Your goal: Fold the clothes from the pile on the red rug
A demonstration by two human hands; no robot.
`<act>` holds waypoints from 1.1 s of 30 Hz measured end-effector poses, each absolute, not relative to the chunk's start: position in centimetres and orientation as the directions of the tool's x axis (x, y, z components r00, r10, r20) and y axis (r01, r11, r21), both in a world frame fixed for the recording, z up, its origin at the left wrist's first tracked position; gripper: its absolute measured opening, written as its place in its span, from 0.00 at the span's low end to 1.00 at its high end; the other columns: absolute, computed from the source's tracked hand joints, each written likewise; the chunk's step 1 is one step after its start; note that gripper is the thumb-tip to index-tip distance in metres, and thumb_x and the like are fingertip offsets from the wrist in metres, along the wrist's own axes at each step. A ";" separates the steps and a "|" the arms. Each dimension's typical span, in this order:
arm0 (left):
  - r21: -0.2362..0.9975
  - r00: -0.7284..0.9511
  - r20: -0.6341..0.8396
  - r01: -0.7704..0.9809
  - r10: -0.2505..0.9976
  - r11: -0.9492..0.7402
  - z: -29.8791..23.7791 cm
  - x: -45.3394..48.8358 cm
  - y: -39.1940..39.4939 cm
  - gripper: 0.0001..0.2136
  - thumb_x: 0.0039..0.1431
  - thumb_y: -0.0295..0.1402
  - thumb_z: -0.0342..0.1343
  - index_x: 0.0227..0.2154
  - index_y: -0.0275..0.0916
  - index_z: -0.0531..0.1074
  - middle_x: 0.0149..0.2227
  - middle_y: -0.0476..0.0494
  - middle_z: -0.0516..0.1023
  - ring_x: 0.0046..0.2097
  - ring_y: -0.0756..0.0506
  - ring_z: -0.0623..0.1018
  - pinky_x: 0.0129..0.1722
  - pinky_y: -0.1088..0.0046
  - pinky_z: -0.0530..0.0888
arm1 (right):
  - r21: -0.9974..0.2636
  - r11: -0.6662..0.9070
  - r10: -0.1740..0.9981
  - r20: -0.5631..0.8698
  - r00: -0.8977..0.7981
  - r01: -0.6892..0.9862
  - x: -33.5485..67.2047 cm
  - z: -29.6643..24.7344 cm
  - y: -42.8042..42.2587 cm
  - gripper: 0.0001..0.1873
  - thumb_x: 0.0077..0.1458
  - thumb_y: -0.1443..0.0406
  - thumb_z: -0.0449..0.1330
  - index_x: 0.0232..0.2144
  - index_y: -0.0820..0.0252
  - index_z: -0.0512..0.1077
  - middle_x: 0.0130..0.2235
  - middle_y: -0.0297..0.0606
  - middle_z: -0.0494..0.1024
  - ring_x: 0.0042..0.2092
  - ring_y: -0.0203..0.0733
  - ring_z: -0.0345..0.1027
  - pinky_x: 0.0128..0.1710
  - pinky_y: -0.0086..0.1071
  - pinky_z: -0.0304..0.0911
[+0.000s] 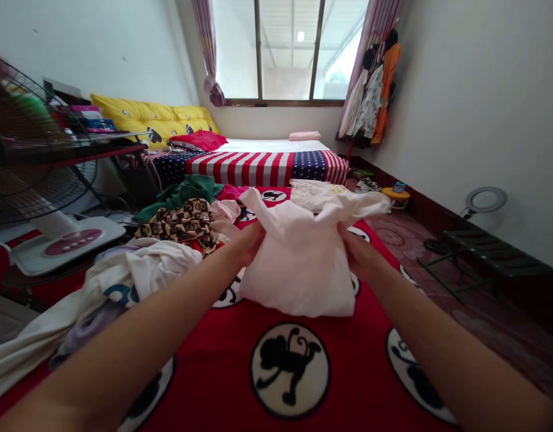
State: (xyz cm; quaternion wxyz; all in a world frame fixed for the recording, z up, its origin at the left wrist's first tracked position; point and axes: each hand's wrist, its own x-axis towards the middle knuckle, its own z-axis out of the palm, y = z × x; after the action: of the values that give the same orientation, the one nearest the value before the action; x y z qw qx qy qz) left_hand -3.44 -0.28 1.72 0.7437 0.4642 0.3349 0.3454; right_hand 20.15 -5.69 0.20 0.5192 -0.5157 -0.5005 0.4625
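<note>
A red blanket [240, 354] printed with round black-and-white monkey badges fills the lower half of the view, from 6 o'clock up to the centre. Its right edge runs diagonally from 5 o'clock toward the middle, and past it lies bare patterned floor [492, 318], open as far as a dark folding rack [492, 255] at 3 o'clock near the wall. At 12 o'clock, beyond the blanket, a bed [267, 165] wears a stars-and-stripes cover under the window. At 9 o'clock a standing fan [29, 180] crowds the left edge, with its pale base just beside the blanket. A heap of white clothes [123, 276] spills over the blanket's left side at 8 o'clock, and a brown patterned garment [182, 222] and a green one [186, 192] lie behind it toward 10 o'clock. At the centre a pale pink garment [298, 264] is held up just above the blanket, with its lower hem hanging near the cloth. The left hand [249, 240] grips its left side and the right hand [357, 249] grips its right side, both with fingers closed into the fabric. The blanket below the garment, toward 6 o'clock, lies flat and uncovered
</note>
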 end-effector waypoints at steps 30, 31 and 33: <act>0.882 0.119 -0.320 -0.325 0.940 0.342 -1.5 -2.7 4.7 0.07 0.59 0.34 0.55 0.33 0.34 0.70 0.24 0.47 0.75 0.22 0.51 0.73 0.23 0.77 0.72 | -0.423 0.105 0.946 0.322 0.041 0.900 14.2 3.6 -3.7 0.17 0.52 0.59 0.60 0.43 0.58 0.73 0.44 0.41 0.77 0.39 0.41 0.72 0.39 0.33 0.63; 0.880 0.125 -0.304 -0.344 0.944 0.329 -1.6 -2.5 4.8 0.08 0.60 0.36 0.54 0.33 0.34 0.70 0.24 0.47 0.75 0.22 0.51 0.73 0.23 0.77 0.71 | -0.427 0.149 0.952 0.306 -0.013 0.892 12.5 3.4 -2.8 0.21 0.50 0.57 0.62 0.46 0.59 0.71 0.46 0.42 0.76 0.41 0.42 0.72 0.40 0.33 0.63; 0.873 0.144 -0.265 -0.384 0.953 0.301 -1.9 -2.3 4.8 0.12 0.61 0.40 0.52 0.34 0.35 0.70 0.25 0.47 0.74 0.24 0.51 0.74 0.23 0.78 0.70 | -0.361 0.142 0.962 0.269 -0.043 0.922 9.9 2.6 -1.3 0.26 0.48 0.55 0.63 0.47 0.61 0.70 0.47 0.47 0.74 0.46 0.49 0.70 0.42 0.36 0.63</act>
State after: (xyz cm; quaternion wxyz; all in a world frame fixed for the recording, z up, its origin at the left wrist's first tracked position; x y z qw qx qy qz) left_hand -2.27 4.78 -1.94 0.6809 0.3292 0.4322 0.4912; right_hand 9.95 -1.31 2.55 0.2272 -0.6533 -0.7208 0.0447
